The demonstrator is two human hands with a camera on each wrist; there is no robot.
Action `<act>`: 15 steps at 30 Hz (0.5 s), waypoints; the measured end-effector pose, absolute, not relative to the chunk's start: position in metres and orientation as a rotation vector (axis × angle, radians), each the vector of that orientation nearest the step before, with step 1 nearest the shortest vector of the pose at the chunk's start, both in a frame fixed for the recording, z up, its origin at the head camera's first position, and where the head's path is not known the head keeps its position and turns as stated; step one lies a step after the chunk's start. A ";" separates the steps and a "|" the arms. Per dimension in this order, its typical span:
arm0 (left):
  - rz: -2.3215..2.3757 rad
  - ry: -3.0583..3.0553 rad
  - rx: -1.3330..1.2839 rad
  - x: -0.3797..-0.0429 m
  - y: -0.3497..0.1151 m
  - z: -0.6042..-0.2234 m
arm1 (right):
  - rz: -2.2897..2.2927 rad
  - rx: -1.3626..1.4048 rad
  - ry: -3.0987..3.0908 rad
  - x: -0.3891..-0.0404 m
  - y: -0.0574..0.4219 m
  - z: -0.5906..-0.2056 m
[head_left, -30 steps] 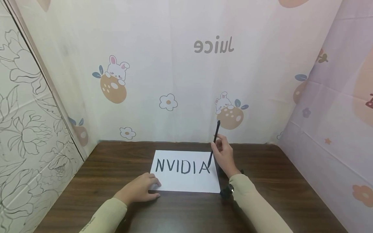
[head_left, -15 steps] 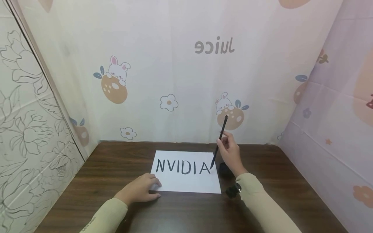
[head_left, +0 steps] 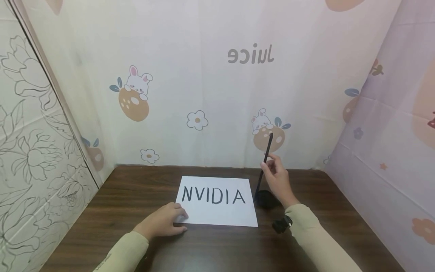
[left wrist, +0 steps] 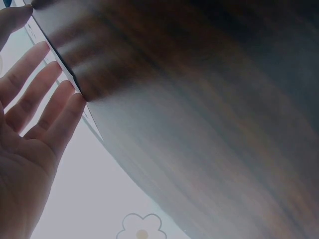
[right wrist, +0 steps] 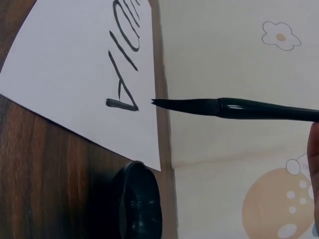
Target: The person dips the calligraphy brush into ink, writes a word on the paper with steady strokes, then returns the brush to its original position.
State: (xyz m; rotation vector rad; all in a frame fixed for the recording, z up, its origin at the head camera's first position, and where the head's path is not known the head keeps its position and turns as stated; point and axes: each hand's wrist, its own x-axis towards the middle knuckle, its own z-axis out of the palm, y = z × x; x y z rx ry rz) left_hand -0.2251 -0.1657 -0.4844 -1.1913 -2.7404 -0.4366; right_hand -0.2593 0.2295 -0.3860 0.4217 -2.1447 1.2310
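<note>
My right hand (head_left: 278, 179) pinches a black ink brush (head_left: 266, 153), bristles downward, off the right edge of a white sheet of paper (head_left: 217, 215). In the right wrist view the brush's pointed bristles (right wrist: 187, 106) are dark and stand apart from the lettering. The sheet bears "NVIDIA" in black strokes. A round black ink dish (head_left: 266, 199) stands on the table just right of the sheet, close under the right hand. My left hand (head_left: 163, 220) rests on the sheet's lower left corner, fingers loosely bent; the left wrist view shows its fingertips (left wrist: 75, 99) at the paper's edge.
The dark wood table (head_left: 210, 253) ends at a hanging curtain (head_left: 210, 83) with printed rabbits and flowers. More patterned cloth (head_left: 37, 124) closes in the left and right sides. A black device (head_left: 282, 224) is worn at the right wrist.
My right hand has moved the ink brush rightward, from the letter A to beyond the sheet's right edge, beside the ink dish. The left hand and the paper have stayed in place.
</note>
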 end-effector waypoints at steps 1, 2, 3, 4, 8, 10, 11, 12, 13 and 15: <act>-0.437 -2.739 -1.192 -0.225 -0.166 -0.484 | 1.229 0.420 -2.144 -0.258 0.230 -0.384; -0.437 -2.739 -1.192 -0.225 -0.166 -0.484 | 1.229 0.420 -2.145 -0.256 0.231 -0.381; -0.437 -2.739 -1.191 -0.224 -0.165 -0.483 | 1.228 0.422 -2.144 -0.255 0.232 -0.379; -0.438 -2.743 -1.189 -0.224 -0.165 -0.483 | 1.229 0.426 -2.142 -0.255 0.233 -0.378; -0.441 -2.763 -1.173 -0.224 -0.165 -0.481 | 1.254 0.428 -2.151 -0.255 0.238 -0.373; -0.443 -2.768 -1.169 -0.224 -0.164 -0.480 | 1.262 0.431 -2.158 -0.256 0.241 -0.371; -0.443 -2.769 -1.171 -0.224 -0.164 -0.480 | 1.261 0.429 -2.163 -0.257 0.243 -0.371; -0.443 -2.768 -1.173 -0.224 -0.164 -0.480 | 1.259 0.430 -2.168 -0.257 0.244 -0.371; -0.444 -2.767 -1.174 -0.224 -0.164 -0.480 | 1.255 0.432 -2.173 -0.258 0.246 -0.372; -0.448 -2.763 -1.179 -0.223 -0.164 -0.481 | 1.263 0.435 -2.183 -0.264 0.251 -0.376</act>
